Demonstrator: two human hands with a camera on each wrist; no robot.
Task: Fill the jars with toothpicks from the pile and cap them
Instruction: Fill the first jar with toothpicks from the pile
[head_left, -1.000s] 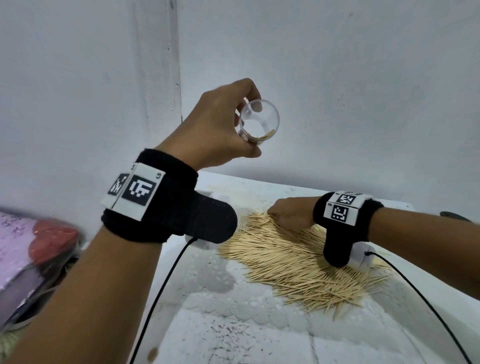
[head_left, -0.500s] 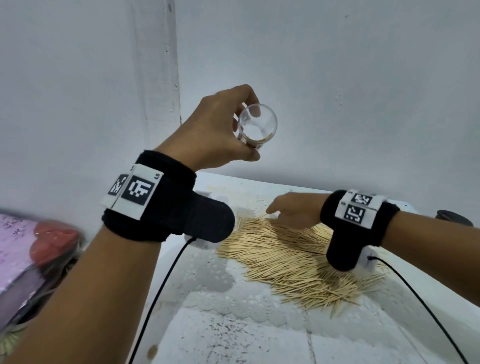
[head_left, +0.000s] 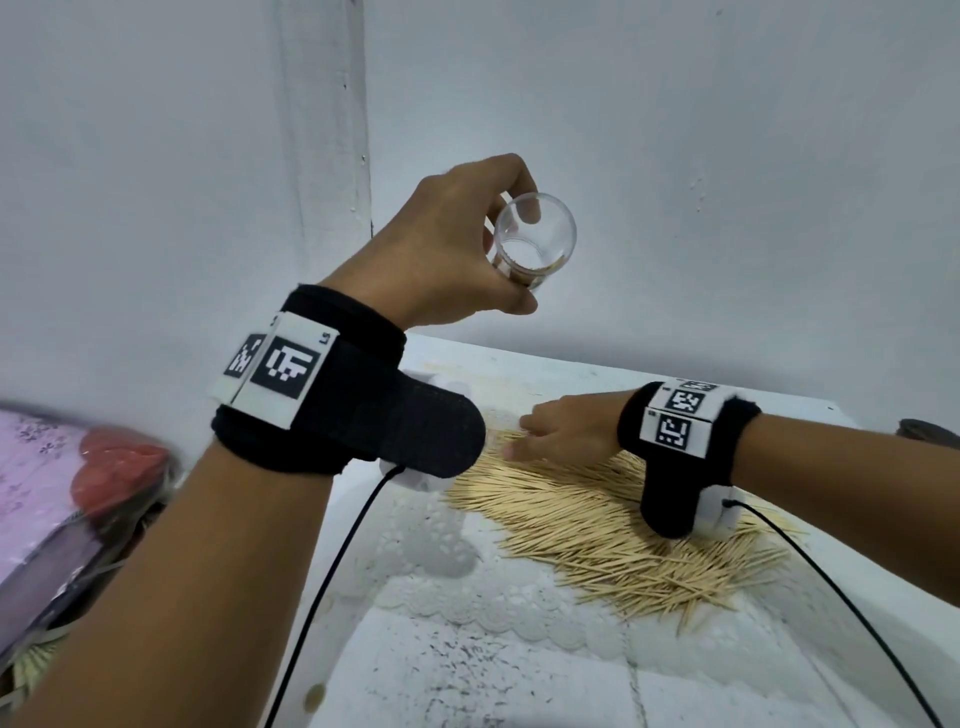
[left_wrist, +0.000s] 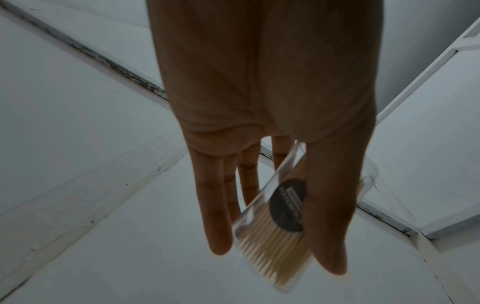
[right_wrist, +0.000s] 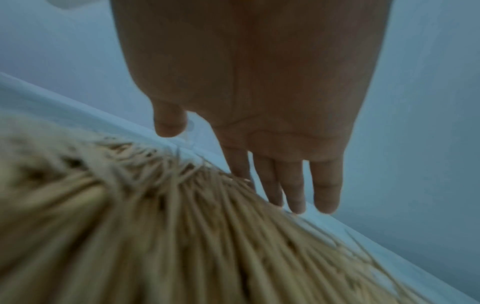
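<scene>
Toothpicks (head_left: 613, 525) lie heaped on the desk (head_left: 467, 670) at 4 o'clock; right hand (head_left: 566, 431) hovers over them, fingers (right_wrist: 293, 191) straight. Left hand (head_left: 441, 249) grips a part-filled jar (head_left: 535, 247) at 12. Best pinch a small aligned bundle.

Pale bare walls (head_left: 675, 130) meet behind a white table (head_left: 467, 675).

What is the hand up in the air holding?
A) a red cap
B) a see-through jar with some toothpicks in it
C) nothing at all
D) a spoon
B: the left hand is raised above the table, its fingers and thumb gripping a clear jar, and the left wrist view shows toothpicks lying inside it.
</scene>
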